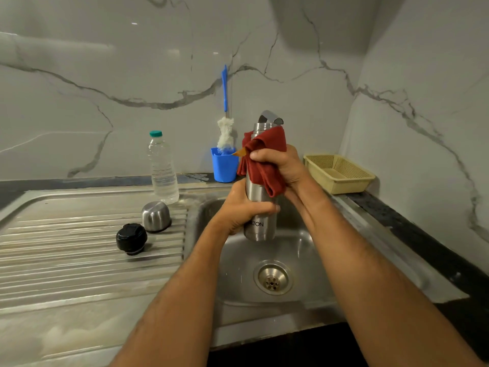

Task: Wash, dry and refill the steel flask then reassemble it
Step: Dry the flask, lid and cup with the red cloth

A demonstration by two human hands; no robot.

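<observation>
L hand (244,207): fingers wrapped round lower half of the steel flask (260,205), thumb side toward the camera; forearm comes up from bottom centre, wrist bent a little.
R hand (277,168): clenched on a red cloth (264,160), pressing it vs the flask's upper body; forearm runs in from lower right, wrist kinked inward.
Flask: held upright above the sink (304,250), not touching it; long axis near vertical, open neck up, base down toward the drain (273,278). Lettering on lower body partly hidden by L fingers.
Cloth: bunched round the neck and shoulder, a fold hanging down the right side.
Tap (270,117): spout tip shows just behind the flask mouth.
Steel cup (156,215): upside down on the ribbed drainboard (79,247), near its sink-side edge.
Black stopper (131,238): on drainboard, just in front-left of the cup, close but apart.
Water bottle (162,168): upright, green cap, at drainboard's back edge.
Blue holder (225,168): at the desk's (412,223) back edge w/ a bottle brush (225,128) standing in it.
Yellow basket (338,173): back right corner of the desk.
</observation>
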